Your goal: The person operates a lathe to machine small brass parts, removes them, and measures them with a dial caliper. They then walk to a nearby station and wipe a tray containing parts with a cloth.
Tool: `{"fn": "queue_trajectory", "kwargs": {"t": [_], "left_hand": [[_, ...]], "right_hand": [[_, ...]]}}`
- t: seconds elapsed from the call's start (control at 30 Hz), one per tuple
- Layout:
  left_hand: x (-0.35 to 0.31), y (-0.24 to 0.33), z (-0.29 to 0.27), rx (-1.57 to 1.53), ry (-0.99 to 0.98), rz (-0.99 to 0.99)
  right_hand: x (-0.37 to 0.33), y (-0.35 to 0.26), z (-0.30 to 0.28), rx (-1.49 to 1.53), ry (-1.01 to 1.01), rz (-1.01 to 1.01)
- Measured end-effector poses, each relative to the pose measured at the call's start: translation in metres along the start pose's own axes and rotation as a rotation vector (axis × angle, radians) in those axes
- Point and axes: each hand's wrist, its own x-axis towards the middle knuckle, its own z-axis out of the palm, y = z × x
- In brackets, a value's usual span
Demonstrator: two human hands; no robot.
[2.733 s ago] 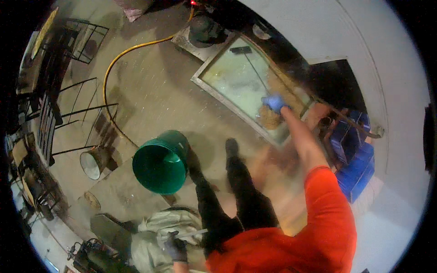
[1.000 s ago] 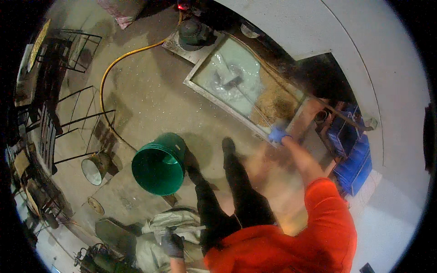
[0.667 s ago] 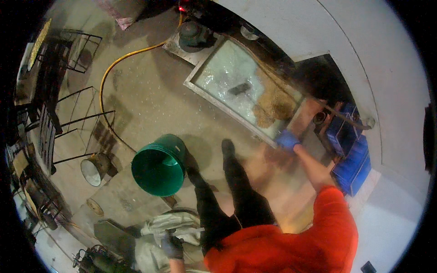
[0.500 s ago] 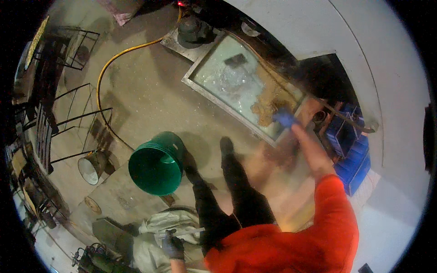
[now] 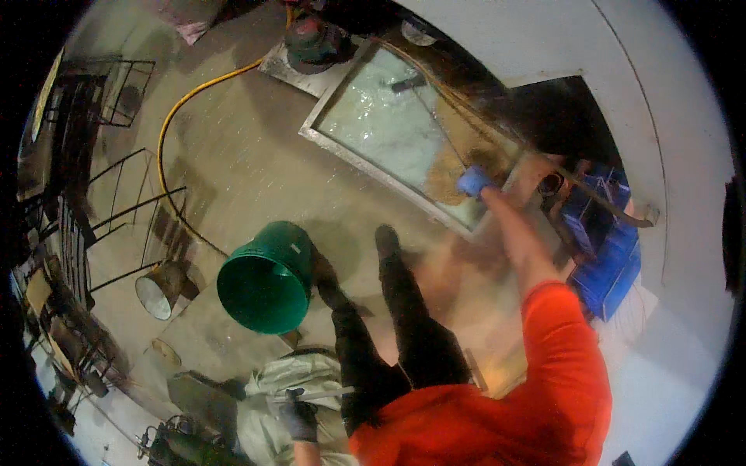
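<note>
My right hand [image 5: 472,181], in a blue glove, is closed round the near end of a long thin-handled scraper with a dark flat head [image 5: 408,83]. The scraper reaches across a shallow metal-rimmed tray [image 5: 388,171]. Wet, pale tray bottom shows on the left, and a heap of brown granular material [image 5: 447,175] lies along the right side, beside my hand. At the lower left my left hand [image 5: 298,417], in a dark grey glove, is closed on a pale thin bar [image 5: 322,394]. That bar lies over a light cloth-like sack [image 5: 284,373]; the finger detail is dim.
A green bucket [image 5: 260,291] lies tilted left of my legs, beside a smaller pail [image 5: 159,291]. A yellow hose [image 5: 175,109] curves over the floor to a dark motor [image 5: 311,43] at the tray's far end. Blue bins [image 5: 610,272] stand right; black metal racks [image 5: 74,241] stand left.
My right hand has shifted slightly left and forward. The scraper head has turned to a narrower dark bar, and its handle now shows. The brown heap's edge looks smoother. My left hand stays nearly still.
</note>
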Motion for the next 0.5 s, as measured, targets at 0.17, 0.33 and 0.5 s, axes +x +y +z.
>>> {"fn": "queue_trajectory", "kwargs": {"t": [0.17, 0.33, 0.5], "left_hand": [[0.020, 0.008, -0.006, 0.067, 0.028, 0.083], [0.015, 0.022, -0.011, 0.060, -0.034, 0.051], [0.012, 0.020, -0.014, 0.004, -0.083, 0.016]], "right_hand": [[-0.064, -0.010, 0.013, -0.050, -0.132, 0.176], [-0.133, -0.021, 0.001, 0.106, -0.140, 0.270], [-0.146, -0.005, 0.001, -0.004, -0.200, 0.090]]}}
